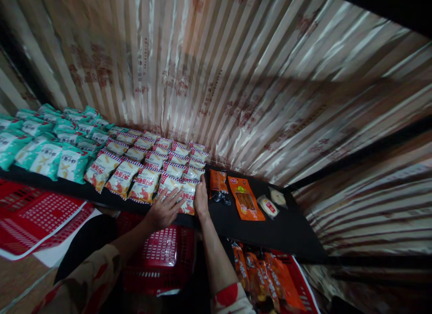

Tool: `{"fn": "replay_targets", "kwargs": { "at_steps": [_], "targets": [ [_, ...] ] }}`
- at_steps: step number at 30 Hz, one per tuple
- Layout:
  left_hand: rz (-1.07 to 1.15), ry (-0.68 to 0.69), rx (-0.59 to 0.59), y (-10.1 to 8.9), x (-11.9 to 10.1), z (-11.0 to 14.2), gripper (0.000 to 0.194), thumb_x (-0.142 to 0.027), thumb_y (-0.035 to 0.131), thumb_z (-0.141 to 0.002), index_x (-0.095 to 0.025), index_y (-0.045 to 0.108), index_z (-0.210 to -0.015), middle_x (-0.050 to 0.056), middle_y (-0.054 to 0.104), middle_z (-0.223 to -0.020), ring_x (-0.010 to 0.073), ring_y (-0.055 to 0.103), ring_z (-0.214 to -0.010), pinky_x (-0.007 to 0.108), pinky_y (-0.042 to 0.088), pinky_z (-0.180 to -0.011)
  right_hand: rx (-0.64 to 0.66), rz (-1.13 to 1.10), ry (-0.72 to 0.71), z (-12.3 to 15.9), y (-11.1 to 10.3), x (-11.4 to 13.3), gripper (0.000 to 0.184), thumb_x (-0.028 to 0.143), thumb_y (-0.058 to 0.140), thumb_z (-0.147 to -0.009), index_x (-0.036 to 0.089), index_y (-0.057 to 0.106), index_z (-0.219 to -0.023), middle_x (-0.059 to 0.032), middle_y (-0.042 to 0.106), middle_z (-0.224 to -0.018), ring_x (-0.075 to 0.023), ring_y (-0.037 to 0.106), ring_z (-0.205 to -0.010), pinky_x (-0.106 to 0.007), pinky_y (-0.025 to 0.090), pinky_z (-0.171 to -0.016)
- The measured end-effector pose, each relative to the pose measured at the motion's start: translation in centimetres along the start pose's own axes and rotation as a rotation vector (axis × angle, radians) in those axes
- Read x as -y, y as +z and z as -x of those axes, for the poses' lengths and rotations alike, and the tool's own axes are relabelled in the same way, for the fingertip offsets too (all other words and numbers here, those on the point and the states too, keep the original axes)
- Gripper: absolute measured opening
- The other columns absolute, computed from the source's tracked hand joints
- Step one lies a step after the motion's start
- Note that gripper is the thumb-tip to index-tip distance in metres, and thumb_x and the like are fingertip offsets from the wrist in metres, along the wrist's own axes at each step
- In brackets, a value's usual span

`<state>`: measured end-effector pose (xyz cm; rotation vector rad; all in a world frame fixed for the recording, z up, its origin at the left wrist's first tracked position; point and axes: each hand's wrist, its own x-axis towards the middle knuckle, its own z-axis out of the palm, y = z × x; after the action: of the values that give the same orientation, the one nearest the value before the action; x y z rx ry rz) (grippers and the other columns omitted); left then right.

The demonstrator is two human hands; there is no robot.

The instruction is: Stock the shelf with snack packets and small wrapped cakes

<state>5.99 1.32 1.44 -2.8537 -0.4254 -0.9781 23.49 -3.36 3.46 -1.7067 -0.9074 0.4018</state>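
Note:
My left hand (164, 210) lies flat with fingers spread on the front snack packets (170, 185) of the red-and-white rows on a black shelf (286, 228). My right hand (201, 198) stands edge-on, fingers straight, pressed against the right side of the same row, beside the packet (187, 198) at its end. Neither hand holds anything. Just right of my right hand lies a small orange packet (218, 181), then a larger orange packet (246, 198) and two small round wrapped snacks (269, 207).
Green-and-white snack bags (47, 145) fill the shelf's left part. Red plastic baskets (162, 255) sit below the shelf, one holding orange packets (266, 278) at lower right. A striped shiny curtain (236, 71) hangs behind the shelf.

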Motion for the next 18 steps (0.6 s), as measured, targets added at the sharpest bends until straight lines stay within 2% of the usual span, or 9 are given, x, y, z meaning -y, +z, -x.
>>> {"fn": "replay_targets", "kwargs": {
  "at_steps": [9, 18],
  "targets": [
    [-0.001, -0.008, 0.003, 0.1, -0.1, 0.0, 0.048, -0.028, 0.046, -0.086, -0.023, 0.043, -0.134, 0.006, 0.04, -0.143, 0.0259, 0.029, -0.135, 0.05, 0.02, -0.11, -0.05, -0.095, 0.054, -0.1, 0.0, 0.1, 0.066, 0.059, 0.026, -0.089, 0.02, 0.028, -0.142, -0.0071, 0.032, -0.148, -0.02, 0.029, -0.136, -0.037, 0.02, -0.112],
    [-0.022, -0.011, 0.017, 0.1, -0.2, -0.1, 0.049, -0.029, 0.047, -0.085, -0.024, 0.044, -0.134, 0.006, 0.039, -0.143, 0.0252, 0.03, -0.135, 0.048, 0.019, -0.111, -0.107, -0.267, 0.083, -4.3, -0.5, -1.4, 0.069, 0.063, 0.03, -0.086, 0.02, 0.036, -0.139, -0.0045, 0.036, -0.145, -0.0183, 0.032, -0.134, -0.035, 0.021, -0.112]
  ]
}}
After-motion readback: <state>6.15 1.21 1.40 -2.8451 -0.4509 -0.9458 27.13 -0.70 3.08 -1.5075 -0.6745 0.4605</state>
